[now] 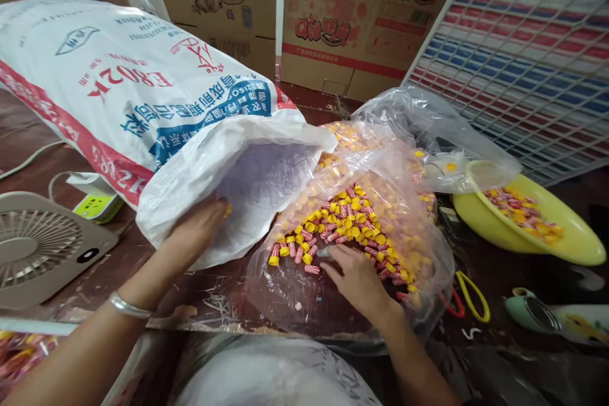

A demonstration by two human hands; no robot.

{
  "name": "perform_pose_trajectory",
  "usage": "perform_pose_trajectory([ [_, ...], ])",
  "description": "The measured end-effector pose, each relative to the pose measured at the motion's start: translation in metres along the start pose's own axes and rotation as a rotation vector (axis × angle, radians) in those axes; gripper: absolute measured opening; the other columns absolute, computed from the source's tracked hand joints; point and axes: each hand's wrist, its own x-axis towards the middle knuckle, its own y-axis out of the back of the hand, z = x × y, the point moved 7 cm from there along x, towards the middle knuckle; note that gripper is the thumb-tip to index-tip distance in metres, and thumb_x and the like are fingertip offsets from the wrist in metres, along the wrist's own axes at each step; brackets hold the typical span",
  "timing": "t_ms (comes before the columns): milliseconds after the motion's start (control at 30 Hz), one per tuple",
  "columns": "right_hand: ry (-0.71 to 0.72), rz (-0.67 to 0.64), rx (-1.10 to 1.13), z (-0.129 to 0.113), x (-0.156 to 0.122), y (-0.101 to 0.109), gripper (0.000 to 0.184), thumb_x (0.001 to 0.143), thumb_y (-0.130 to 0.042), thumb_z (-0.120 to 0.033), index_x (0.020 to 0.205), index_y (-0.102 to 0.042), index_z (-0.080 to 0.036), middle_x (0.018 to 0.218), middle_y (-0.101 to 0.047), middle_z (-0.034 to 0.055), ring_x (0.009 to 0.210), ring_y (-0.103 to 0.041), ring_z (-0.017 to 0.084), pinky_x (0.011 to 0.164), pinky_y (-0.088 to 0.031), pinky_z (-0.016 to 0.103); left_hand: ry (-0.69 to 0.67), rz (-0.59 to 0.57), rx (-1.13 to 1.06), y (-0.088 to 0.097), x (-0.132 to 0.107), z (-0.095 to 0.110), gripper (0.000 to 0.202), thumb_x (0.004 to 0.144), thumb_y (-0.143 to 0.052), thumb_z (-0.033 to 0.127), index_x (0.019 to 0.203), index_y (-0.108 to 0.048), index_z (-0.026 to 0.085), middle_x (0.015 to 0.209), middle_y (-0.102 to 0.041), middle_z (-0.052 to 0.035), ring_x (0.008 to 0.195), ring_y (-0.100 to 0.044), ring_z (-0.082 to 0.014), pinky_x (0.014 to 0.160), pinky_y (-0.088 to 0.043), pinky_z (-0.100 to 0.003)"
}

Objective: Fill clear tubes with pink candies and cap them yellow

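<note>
My left hand (200, 226) reaches into the mouth of a large white woven sack (204, 165), its fingers curled with a bit of yellow, apparently a yellow cap (228, 210), at their tips. The sack lies on its side, its inside pale. My right hand (359, 276) is in the opening of a clear plastic bag (285, 292), fingers apart at the edge of a heap of small red-and-white patterned tubes with yellow caps (349, 216). Something small and greyish shows by its fingertips; I cannot tell what it is. A few capped tubes lie loose at the heap's near edge.
A yellow basin (495, 228) holding more tubes and caps stands right. Yellow-handled scissors (473, 297) lie nearby. At left are a fan (38, 244) and a green-and-white power socket (98, 206). Cardboard boxes (328, 70) and a white wire rack (518, 70) stand behind.
</note>
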Motion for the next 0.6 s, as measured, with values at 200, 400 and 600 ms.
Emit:
perform_pose_trajectory([
  [200, 0.145, -0.09, -0.087, -0.028, 0.001, -0.025, 0.029, 0.085, -0.081, -0.015, 0.106, -0.062, -0.019, 0.095, -0.069, 0.0037, 0.091, -0.065, 0.025, 0.077, -0.05, 0.035, 0.035, -0.057, -0.168, 0.008, -0.014, 0.027, 0.032, 0.09, -0.053, 0.032, 0.113, -0.069, 0.018, 0.101, -0.075, -0.0098, 0.087, -0.067, -0.0253, 0.077, -0.05, -0.032],
  [400, 0.141, 0.032, -0.001, -0.02, 0.007, -0.012, 0.008, 0.093, -0.072, -0.02, 0.094, -0.064, -0.02, 0.102, -0.067, 0.0052, 0.093, -0.063, 0.022, 0.082, -0.052, 0.034, -0.038, -0.28, -0.749, 0.011, -0.058, 0.086, 0.03, 0.088, -0.064, 0.046, 0.099, -0.069, 0.019, 0.095, -0.074, -0.0041, 0.085, -0.066, -0.0204, 0.076, -0.05, -0.027],
  [600, 0.283, -0.081, -0.111, -0.028, 0.016, -0.021, 0.017, 0.095, -0.065, -0.009, 0.107, -0.066, -0.021, 0.102, -0.068, 0.0058, 0.096, -0.062, 0.024, 0.083, -0.054, 0.035, 0.084, -0.508, -1.105, -0.022, -0.085, 0.109, 0.028, 0.083, -0.073, 0.043, 0.092, -0.069, 0.018, 0.085, -0.071, -0.0002, 0.076, -0.061, -0.017, 0.071, -0.048, -0.025],
])
